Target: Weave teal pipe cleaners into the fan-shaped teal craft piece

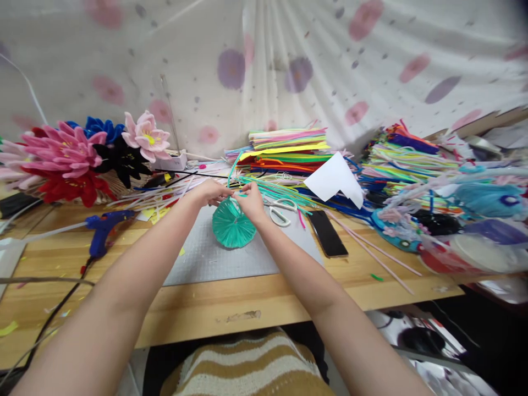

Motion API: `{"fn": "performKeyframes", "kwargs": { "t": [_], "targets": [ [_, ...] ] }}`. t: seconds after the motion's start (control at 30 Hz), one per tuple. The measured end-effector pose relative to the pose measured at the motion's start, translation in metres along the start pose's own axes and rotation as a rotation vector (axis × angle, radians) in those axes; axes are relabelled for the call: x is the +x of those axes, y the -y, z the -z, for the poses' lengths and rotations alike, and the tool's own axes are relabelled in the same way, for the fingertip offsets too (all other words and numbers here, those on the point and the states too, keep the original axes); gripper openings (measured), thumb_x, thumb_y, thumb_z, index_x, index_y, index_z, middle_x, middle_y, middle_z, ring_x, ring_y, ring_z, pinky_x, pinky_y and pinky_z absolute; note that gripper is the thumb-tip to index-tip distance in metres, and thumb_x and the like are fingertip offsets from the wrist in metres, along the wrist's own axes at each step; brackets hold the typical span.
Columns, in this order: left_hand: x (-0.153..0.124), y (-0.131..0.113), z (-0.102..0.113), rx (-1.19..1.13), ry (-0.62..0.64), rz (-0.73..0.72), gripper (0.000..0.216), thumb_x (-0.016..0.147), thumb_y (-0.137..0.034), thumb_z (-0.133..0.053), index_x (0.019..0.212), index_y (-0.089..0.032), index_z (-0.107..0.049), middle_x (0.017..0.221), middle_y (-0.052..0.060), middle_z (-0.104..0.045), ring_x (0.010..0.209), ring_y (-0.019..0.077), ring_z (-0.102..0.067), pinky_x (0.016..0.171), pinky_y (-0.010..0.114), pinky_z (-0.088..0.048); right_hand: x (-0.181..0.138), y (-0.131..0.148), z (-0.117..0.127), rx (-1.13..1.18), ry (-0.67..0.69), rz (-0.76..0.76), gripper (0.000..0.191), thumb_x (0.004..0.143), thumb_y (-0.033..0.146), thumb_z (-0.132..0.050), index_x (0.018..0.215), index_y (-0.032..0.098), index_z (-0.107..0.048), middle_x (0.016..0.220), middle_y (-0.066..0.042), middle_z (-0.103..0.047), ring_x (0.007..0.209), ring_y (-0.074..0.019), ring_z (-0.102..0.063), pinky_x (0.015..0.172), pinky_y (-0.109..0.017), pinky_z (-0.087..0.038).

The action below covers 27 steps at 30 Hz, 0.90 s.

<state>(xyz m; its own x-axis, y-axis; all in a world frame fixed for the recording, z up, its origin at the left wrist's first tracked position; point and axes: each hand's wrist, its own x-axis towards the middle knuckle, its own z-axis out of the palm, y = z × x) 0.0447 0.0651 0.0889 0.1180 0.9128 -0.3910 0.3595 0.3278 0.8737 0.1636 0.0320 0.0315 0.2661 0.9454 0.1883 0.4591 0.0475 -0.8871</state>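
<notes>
A round teal-green disc point(234, 226), made of pipe cleaners fanned out from its middle, is held over the grey cutting mat point(198, 269). My left hand point(212, 192) pinches at the disc's top edge, where a single teal-green pipe cleaner point(235, 166) stands up and bends above the fingers. My right hand point(251, 202) is closed at the same edge from the other side, its fingertips close to those of the left. The fingertips partly cover the exact spot they grip. White-handled scissors point(282, 212) lie just right of my right hand.
Bundles of coloured pipe cleaners point(289, 151) are stacked at the back. A black phone point(328, 234) and a white paper piece point(336, 179) lie to the right. On the left are a blue glue gun point(101, 231) with a cord and several fuzzy flowers point(61, 151).
</notes>
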Motion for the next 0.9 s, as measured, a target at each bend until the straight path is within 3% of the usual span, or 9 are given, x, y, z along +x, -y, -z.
{"fn": "performKeyframes", "kwargs": {
  "t": [0.2,0.37,0.53,0.67,0.9],
  "targets": [
    [0.009,-0.002,-0.004,0.308,-0.031,0.004,0.019,0.043,-0.012,-0.07,0.037,-0.014,-0.052,0.042,0.008,-0.056,0.04,0.017,-0.051,0.045,0.031,-0.043,-0.017,0.005,-0.005,-0.278,-0.011,0.2,0.022,0.073,0.022,-0.047,0.094,0.019,-0.043,0.084,-0.003,-0.058,0.076,-0.0176,-0.056,0.067,-0.027,-0.038],
    [0.012,0.0,0.0,0.517,-0.037,-0.066,0.017,0.045,-0.01,-0.067,0.035,-0.014,-0.054,0.039,0.01,-0.056,0.041,0.0217,-0.055,0.048,0.033,-0.045,-0.023,0.008,-0.011,-0.413,0.036,0.268,0.021,0.075,0.02,-0.045,0.095,0.018,-0.045,0.083,-0.006,-0.061,0.076,-0.0195,-0.058,0.065,-0.028,-0.038],
    [0.009,0.004,0.008,0.428,0.022,-0.131,0.019,0.041,-0.002,-0.064,0.033,-0.017,-0.054,0.031,0.002,-0.049,0.038,0.0162,-0.052,0.047,0.024,-0.042,-0.019,0.003,-0.011,-0.354,0.067,0.21,0.016,0.075,0.025,-0.049,0.09,0.021,-0.051,0.084,-0.004,-0.063,0.077,-0.0188,-0.059,0.068,-0.028,-0.04],
    [0.008,0.012,0.009,0.394,0.002,-0.182,0.017,0.044,-0.007,-0.065,0.034,-0.016,-0.055,0.034,0.003,-0.052,0.036,0.0143,-0.049,0.043,0.023,-0.04,-0.016,-0.003,-0.011,-0.251,0.084,0.204,0.006,0.074,0.023,-0.05,0.077,0.021,-0.055,0.08,-0.001,-0.065,0.078,-0.0161,-0.059,0.072,-0.027,-0.041],
    [0.009,0.02,0.011,0.155,0.057,-0.083,0.015,0.039,-0.003,-0.068,0.039,-0.013,-0.058,0.04,0.007,-0.056,0.041,0.0189,-0.056,0.046,0.029,-0.045,-0.024,-0.006,-0.017,-0.187,0.056,0.235,0.009,0.074,0.025,-0.051,0.079,0.021,-0.056,0.081,0.0,-0.064,0.076,-0.0138,-0.058,0.07,-0.025,-0.04]
  ]
}}
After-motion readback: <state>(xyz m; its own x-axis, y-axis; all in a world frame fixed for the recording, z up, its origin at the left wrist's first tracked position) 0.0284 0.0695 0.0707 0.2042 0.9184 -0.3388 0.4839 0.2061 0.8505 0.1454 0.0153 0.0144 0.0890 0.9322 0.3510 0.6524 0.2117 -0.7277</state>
